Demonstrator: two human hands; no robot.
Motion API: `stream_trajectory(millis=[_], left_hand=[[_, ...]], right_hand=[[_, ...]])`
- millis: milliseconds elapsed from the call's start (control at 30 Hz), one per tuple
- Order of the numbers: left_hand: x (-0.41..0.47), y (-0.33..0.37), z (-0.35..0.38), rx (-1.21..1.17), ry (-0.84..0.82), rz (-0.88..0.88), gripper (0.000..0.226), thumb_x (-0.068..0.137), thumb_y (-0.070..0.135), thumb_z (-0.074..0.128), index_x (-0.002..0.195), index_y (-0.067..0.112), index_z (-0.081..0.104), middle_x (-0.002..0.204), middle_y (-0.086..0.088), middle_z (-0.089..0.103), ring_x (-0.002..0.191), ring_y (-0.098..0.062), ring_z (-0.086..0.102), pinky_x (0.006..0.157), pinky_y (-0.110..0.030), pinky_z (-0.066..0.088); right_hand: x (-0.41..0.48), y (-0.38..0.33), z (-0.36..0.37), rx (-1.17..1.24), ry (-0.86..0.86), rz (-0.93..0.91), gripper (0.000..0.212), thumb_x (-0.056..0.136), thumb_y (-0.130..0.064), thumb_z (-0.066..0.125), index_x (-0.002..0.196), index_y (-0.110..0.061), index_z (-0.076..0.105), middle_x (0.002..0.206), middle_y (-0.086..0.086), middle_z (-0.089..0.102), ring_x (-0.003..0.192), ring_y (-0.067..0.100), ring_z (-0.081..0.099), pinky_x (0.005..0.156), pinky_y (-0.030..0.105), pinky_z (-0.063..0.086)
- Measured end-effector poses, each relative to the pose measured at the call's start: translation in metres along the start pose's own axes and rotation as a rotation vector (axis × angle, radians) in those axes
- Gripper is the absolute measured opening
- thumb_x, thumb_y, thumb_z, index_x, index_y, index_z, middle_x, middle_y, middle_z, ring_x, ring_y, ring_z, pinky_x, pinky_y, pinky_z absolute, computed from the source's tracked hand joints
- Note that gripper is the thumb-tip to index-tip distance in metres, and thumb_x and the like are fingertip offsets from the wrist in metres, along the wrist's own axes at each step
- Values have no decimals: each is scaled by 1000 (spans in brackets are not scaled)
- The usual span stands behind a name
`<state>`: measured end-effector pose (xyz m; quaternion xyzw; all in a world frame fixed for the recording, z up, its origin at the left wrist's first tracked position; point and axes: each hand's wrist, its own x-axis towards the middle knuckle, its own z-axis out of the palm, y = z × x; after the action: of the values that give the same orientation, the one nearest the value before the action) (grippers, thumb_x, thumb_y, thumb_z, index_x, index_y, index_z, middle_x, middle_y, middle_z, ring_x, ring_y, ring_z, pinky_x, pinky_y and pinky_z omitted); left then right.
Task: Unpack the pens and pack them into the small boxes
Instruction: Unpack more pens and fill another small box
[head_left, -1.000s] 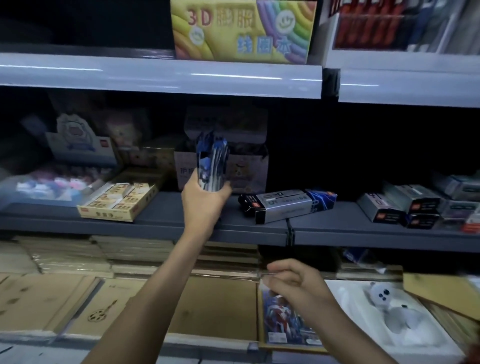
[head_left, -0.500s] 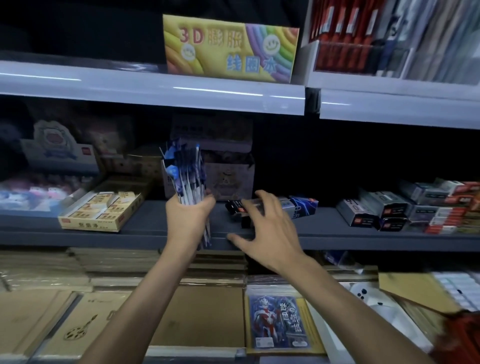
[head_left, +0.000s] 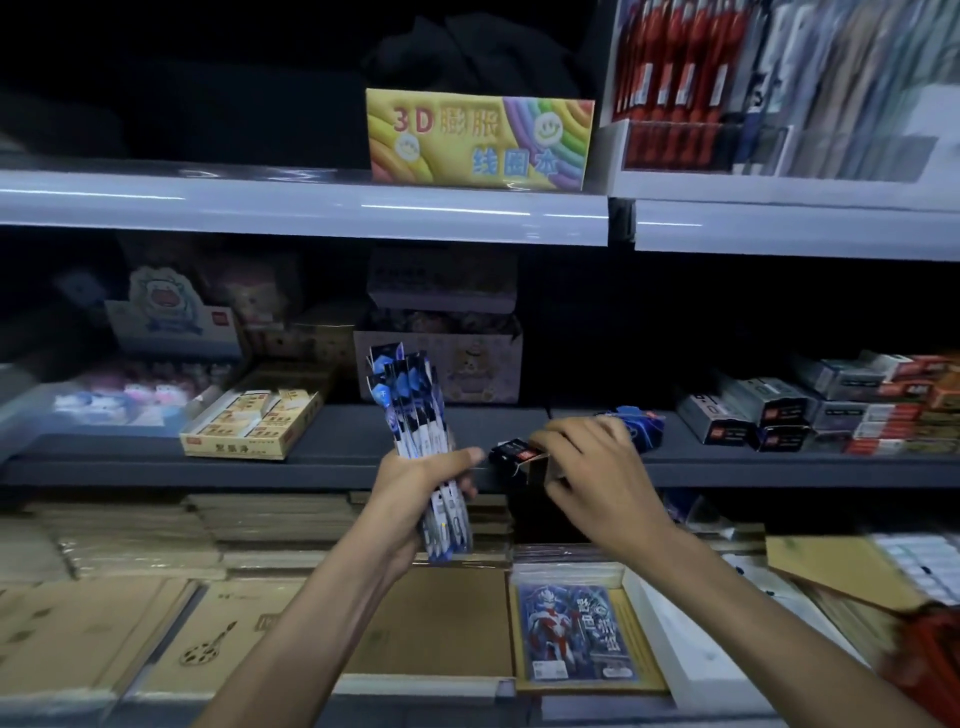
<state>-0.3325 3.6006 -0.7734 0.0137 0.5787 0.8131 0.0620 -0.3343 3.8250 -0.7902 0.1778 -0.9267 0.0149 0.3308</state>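
Vs. 0.5 s ago: the right hand (head_left: 592, 478) is no longer spread flat above the box (head_left: 519, 453). Its fingers are now curled over the box top, with the thumb at the near end, gripping it. The box's left end shows an open flap with brown card inside. The blue far end sticks out past the knuckles at 1 o'clock from the hand. The box itself sits where it was, on the grey shelf (head_left: 337, 447).

The left hand (head_left: 415, 483) keeps its fist clamped round the pens (head_left: 410, 410). The bundle is upright with its tops leaning slightly to 11 o'clock, and its lower ends poke out below the fist. The left thumb tip sits just beside the box's black end. Whether they touch, cannot tell. The whole view has tipped up, so the shelves sit lower in frame.

Surface: an eraser tray (head_left: 249, 421) lies at 9 o'clock from the pens. A bear carton (head_left: 467, 374) stands behind them at 12 o'clock. A stack of small boxes (head_left: 753, 415) lies at 3 o'clock, well apart from the hands.

Room: dim shop shelving. A yellow 3D carton (head_left: 478, 137) sits on the white shelf (head_left: 311, 208) above. Red pen packs (head_left: 670, 78) hang at 1 o'clock. Kraft notebooks (head_left: 104, 634) lie at 7 o'clock, and a card pack (head_left: 576, 639) lies at 5 o'clock.
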Motion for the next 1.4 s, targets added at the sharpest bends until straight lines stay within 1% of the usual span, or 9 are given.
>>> stream_trajectory(millis=[233, 367, 467, 567, 667, 733, 933, 1200, 1400], left_hand=[[-36, -10, 17, -110, -203, -73, 16, 84, 4, 76, 94, 7, 64, 83, -13, 67, 70, -23, 66, 68, -34, 58], [-47, -29, 32, -183, -324, -140, 26, 83, 14, 78, 100, 8, 59, 69, -3, 46, 60, -16, 47, 63, -31, 47], [-57, -48, 45, -65, -335, -177, 47, 77, 23, 86, 112, 1, 64, 73, -5, 55, 66, -19, 53, 67, -32, 50], [-62, -64, 54, 27, -318, -243, 56, 73, 24, 87, 119, 2, 63, 88, -9, 75, 80, -25, 72, 73, -35, 58], [-62, -77, 62, 28, -302, -337, 32, 76, 21, 89, 104, 15, 74, 107, -17, 77, 99, -35, 75, 84, -44, 60], [-60, -83, 65, 48, -271, -355, 17, 79, 19, 83, 96, 21, 79, 107, -17, 77, 99, -35, 75, 88, -46, 60], [-53, -98, 66, 131, -214, -413, 31, 83, 23, 83, 112, 19, 78, 110, -12, 78, 102, -33, 75, 98, -56, 56], [-61, -110, 62, 62, -208, -474, 35, 83, 23, 81, 117, 17, 74, 110, -12, 78, 102, -32, 75, 98, -48, 57], [-63, -113, 58, 185, -203, -447, 38, 77, 17, 88, 112, 12, 76, 104, -8, 79, 96, -23, 77, 77, -29, 62]], right_hand=[[-50, -27, -103, 718, 207, 511, 47, 81, -45, 79, 119, -42, 52, 111, -29, 61, 106, -8, 59, 83, 14, 50], [-65, -21, -105, 1197, 179, 711, 28, 87, -36, 71, 112, -28, 65, 99, -13, 77, 93, 6, 73, 77, 22, 59], [-76, -17, -71, 1403, 83, 912, 26, 91, -33, 68, 110, -15, 69, 86, -1, 76, 77, 15, 75, 63, 23, 58], [-88, -15, -37, 1545, 33, 1049, 37, 93, -39, 69, 119, -12, 68, 108, 14, 77, 97, 32, 76, 88, 51, 61], [-96, -15, -21, 1570, 35, 1110, 32, 98, -43, 67, 121, -21, 69, 112, 17, 76, 103, 47, 71, 94, 68, 54], [-98, -17, -18, 1530, 69, 1148, 30, 99, -39, 66, 121, -19, 68, 107, 12, 78, 100, 35, 75, 91, 58, 59], [-97, -22, -8, 1480, 67, 1179, 36, 95, -46, 69, 124, -25, 68, 109, -8, 78, 108, 9, 72, 99, 40, 58], [-104, -32, -8, 1521, 38, 1228, 30, 98, -41, 66, 118, -18, 71, 106, 7, 79, 97, 23, 77, 76, 37, 64], [-111, -38, 0, 1480, 18, 1298, 37, 92, -47, 73, 118, -21, 70, 113, 4, 77, 108, 26, 73, 97, 53, 58]])
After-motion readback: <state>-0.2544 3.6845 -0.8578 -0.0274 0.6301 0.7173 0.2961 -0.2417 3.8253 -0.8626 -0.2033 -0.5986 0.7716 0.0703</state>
